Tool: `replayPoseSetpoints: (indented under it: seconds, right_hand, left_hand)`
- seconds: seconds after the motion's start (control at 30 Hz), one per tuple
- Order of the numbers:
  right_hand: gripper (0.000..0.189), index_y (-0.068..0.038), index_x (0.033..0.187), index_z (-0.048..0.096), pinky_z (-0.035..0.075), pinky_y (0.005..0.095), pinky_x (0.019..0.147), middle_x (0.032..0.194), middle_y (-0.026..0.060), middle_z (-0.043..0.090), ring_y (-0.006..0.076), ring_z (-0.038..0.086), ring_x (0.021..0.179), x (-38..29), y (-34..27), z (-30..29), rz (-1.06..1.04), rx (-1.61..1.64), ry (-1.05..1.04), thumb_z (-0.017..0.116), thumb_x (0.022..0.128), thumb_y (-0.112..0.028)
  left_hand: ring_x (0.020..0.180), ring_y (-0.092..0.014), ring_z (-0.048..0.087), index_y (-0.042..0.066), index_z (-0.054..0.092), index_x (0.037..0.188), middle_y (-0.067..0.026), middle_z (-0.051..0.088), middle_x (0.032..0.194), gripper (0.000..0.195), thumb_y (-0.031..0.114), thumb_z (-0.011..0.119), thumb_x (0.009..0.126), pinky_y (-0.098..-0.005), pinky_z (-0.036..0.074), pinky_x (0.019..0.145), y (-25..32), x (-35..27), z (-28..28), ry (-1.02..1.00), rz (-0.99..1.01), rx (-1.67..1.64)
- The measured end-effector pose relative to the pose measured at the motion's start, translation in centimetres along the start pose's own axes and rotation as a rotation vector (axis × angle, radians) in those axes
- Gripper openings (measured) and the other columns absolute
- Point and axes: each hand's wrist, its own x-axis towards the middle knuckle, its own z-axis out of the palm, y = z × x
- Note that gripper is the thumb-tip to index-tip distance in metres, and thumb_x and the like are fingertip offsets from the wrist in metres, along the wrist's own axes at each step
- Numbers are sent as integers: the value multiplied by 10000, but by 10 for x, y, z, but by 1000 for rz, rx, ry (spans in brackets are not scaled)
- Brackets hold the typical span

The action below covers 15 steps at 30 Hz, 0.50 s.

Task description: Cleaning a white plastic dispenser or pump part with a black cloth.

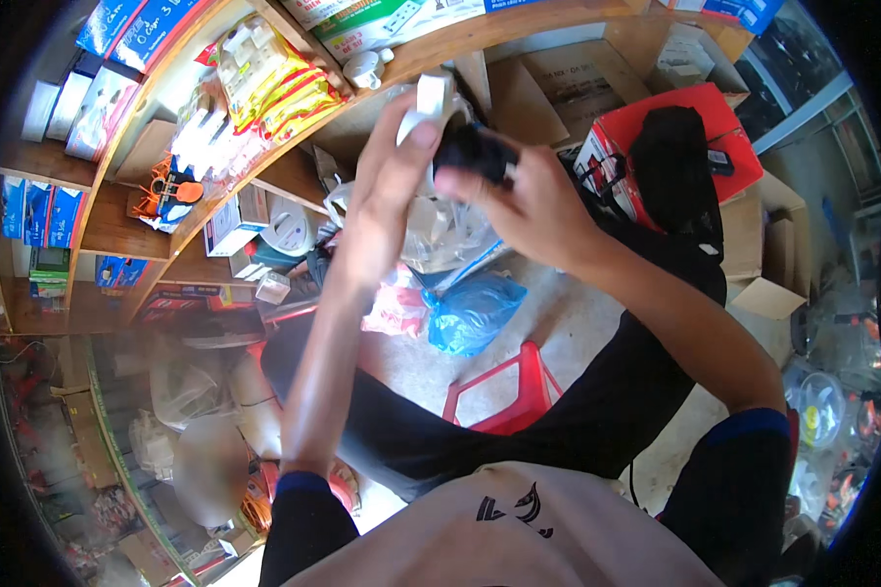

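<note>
Up in front of me, my left hand (393,161) grips a white plastic piece (433,95) with a block-like end, the thumb pressed on its side. My right hand (539,198) holds a dark black object (473,152) close against the white piece. Motion blurs this black object, and its kind cannot be told. Whether the two pieces are joined is hidden by the fingers. Below the hands sits a clear plastic bag (440,231) with pale contents. A tied blue plastic bag (477,312) lies on the floor beside a pink-and-white bag (396,302).
Wooden shelves (264,158) curve around the left and front, holding boxes and yellow-red packets (279,88). A black bag (672,169) rests on a red box (738,139) at right, near an open cardboard box (771,242). Between my legs shows a red plastic stool (517,400).
</note>
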Motion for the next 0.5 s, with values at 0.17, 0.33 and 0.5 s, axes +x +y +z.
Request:
replayPoseSetpoints:
  seconds: [0.17,0.33,0.5]
  right_hand:
    - [799,-36,551,530,372,306,399,482,45,510,139,508,392,17,20,-17,639,597,76,456,948,-726]
    - [752,15,733,678,486,424,569,588,162,623,316,654,578,26,19,-84,260,-92,249,470,968,-669]
    - [719,22,765,703,504,487,667,690,232,659,426,671,732,25,1,-113,187,-367,312,495,967,-636]
  left_hand:
    - [1091,-176,578,90,518,1356,-65,605,1183,506,157,749,911,-345,475,944,-22,64,2,-183,401,467]
    - [1070,-157,620,65,517,1336,-85,646,1197,473,160,732,926,-294,512,876,-26,133,-17,-40,327,621]
    - [1090,-267,649,55,616,1268,-155,655,1209,429,249,743,907,-355,520,934,-54,208,-52,60,465,1212]
